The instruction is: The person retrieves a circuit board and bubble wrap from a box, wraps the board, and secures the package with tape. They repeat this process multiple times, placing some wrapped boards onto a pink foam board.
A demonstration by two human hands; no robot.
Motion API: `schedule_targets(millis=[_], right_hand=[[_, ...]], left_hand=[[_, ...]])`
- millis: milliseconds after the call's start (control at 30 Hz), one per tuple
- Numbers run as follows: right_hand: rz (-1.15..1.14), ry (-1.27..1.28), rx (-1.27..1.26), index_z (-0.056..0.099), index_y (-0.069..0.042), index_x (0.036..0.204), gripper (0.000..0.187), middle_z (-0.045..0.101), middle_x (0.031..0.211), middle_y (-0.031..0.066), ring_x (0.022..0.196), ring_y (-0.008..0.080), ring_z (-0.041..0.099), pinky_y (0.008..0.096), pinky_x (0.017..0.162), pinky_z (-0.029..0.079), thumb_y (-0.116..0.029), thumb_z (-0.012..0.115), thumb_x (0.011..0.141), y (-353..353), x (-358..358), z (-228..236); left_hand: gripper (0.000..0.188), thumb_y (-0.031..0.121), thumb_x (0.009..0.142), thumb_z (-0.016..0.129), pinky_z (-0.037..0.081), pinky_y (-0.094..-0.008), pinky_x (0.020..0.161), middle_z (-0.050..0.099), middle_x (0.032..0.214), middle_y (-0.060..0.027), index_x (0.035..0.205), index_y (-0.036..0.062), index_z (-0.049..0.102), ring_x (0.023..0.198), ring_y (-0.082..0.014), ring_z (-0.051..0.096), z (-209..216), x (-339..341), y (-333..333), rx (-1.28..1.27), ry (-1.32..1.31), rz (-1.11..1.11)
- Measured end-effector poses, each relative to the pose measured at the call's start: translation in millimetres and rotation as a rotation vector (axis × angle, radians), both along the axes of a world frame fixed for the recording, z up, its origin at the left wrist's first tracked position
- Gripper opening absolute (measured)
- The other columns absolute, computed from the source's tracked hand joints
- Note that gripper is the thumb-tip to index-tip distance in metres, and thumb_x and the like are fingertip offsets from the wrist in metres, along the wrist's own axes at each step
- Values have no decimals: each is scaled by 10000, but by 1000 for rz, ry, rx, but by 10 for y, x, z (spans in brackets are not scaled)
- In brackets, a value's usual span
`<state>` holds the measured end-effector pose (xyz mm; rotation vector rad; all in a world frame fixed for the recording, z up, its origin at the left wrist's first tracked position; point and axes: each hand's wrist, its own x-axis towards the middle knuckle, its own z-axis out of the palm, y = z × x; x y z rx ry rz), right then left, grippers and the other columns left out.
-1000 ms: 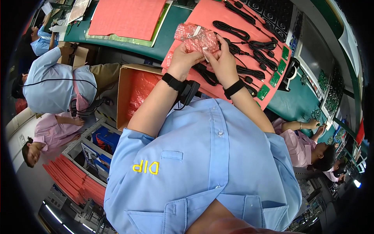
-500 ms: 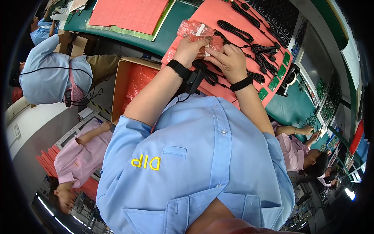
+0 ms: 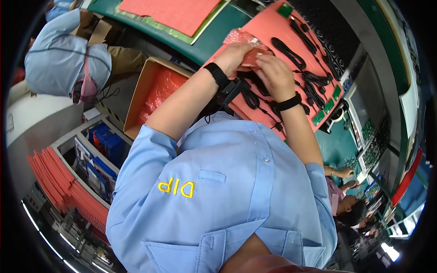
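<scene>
A red bubble-wrap packet [image 3: 256, 56] is between my two hands, above a pink foam sheet [image 3: 255, 28]. My left hand [image 3: 232, 59] grips it from the left, with the thumb along its upper side. The fingers of my right hand [image 3: 276, 76] are bent against its right end, closed on it. Clear-red bubble wrap [image 3: 240, 36] bulges beyond my left fingers. What the packet holds is hidden. Coiled black cables [image 3: 287, 53] lie just right of my hands, and another black coil [image 3: 249, 98] lies below them.
Green circuit boards [image 3: 318, 118] line the foam's right edge; another board [image 3: 285, 10] sits at its far end. An open cardboard box [image 3: 136, 107] with red bubble wrap stands left of my forearm. A person in blue [image 3: 59, 59] is at left, another person [image 3: 348, 209] at lower right.
The packet has turned in my hands, its white strip now mostly covered. My right fingers have moved from a pinch at its middle to its right end. The whole view has shifted.
</scene>
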<state>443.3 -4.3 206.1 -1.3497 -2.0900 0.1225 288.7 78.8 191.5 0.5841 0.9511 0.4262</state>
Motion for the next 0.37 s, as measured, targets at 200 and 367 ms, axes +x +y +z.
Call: schedule_targets(millis=[200, 367], right_hand=[[-238, -83, -160, 593, -35, 1070, 286, 608, 1119, 139, 1041, 275, 577, 351, 871, 469, -70, 646, 791, 302, 308, -285], [-244, -207, -457, 418, -52, 1328, 540, 491, 1279, 217, 1146, 288, 530, 337, 976, 414, -167, 624, 843, 284, 326, -214]], left_hand=[[341, 238, 907, 525, 496, -271, 717, 626, 1033, -120, 1162, 15, 491, 874, -164, 618, 29, -1019, -42, 478, 175, 373], [402, 194, 849, 630, 523, -309, 754, 631, 1043, -124, 1178, 12, 488, 890, -209, 636, -994, -2810, -455, 249, 849, 608]])
